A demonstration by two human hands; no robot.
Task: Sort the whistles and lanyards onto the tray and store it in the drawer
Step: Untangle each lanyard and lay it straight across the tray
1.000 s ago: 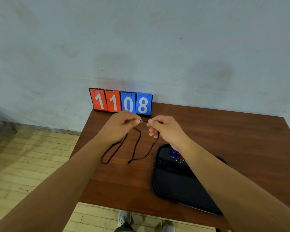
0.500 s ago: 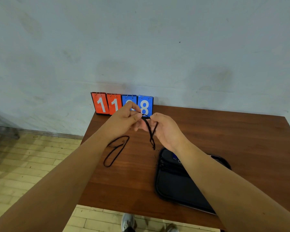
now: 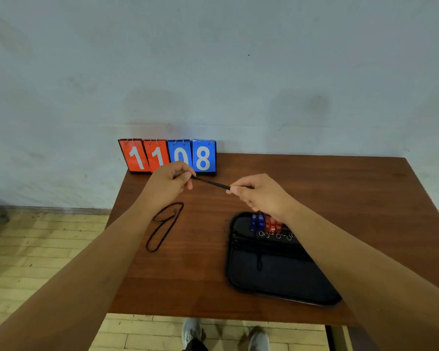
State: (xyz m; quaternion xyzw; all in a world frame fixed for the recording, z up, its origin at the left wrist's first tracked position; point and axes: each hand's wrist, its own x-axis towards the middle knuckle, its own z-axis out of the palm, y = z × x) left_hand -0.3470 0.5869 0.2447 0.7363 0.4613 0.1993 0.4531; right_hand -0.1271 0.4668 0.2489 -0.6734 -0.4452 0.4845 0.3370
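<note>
A folded black lanyard (image 3: 211, 183) is stretched taut in the air between my left hand (image 3: 169, 184) and my right hand (image 3: 260, 196), each pinching one end above the table. A second black lanyard (image 3: 164, 225) lies in a loose loop on the wood below my left wrist. The black tray (image 3: 276, 274) sits at the front right, partly under my right forearm. At its far end stand blue whistles (image 3: 257, 222) and red whistles (image 3: 273, 224) with small metal rings. More black lanyards (image 3: 259, 247) lie across the tray's middle.
The brown table (image 3: 340, 198) stands against a pale wall. A flip scoreboard (image 3: 167, 156) reading 1108 stands at its back left edge. Wooden floor lies to the left, and my shoes (image 3: 192, 330) show below the front edge.
The lanyard that hung in long loops from my hands has been folded up and pulled into a short taut bundle. My hands have moved apart. The second lanyard stayed on the table.
</note>
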